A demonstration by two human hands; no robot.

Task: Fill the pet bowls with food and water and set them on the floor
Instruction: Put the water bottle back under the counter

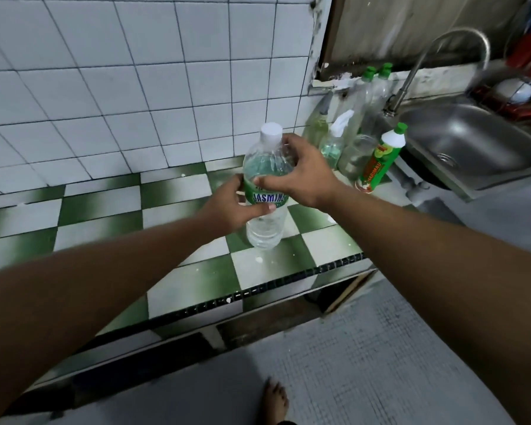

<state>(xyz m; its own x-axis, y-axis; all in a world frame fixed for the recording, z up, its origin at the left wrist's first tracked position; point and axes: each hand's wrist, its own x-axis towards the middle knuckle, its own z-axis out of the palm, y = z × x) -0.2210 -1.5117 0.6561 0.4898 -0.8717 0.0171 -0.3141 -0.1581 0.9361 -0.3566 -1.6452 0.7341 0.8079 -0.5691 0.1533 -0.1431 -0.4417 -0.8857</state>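
Observation:
A clear plastic water bottle [265,228] with a white cap and a green label stands upright on the green-and-white checkered counter [178,194]. It holds water. My left hand [230,207] grips its middle from the left, thumb across the label. My right hand [301,173] holds its upper part from the right, thumb on the front. No pet bowl is in view.
Several bottles and a glass jar [354,154] stand against the tiled wall right of the water bottle, with a green dish-soap bottle [380,161] in front. A steel sink [472,142] with a curved tap lies further right. A bare foot [276,400] is on the grey floor below.

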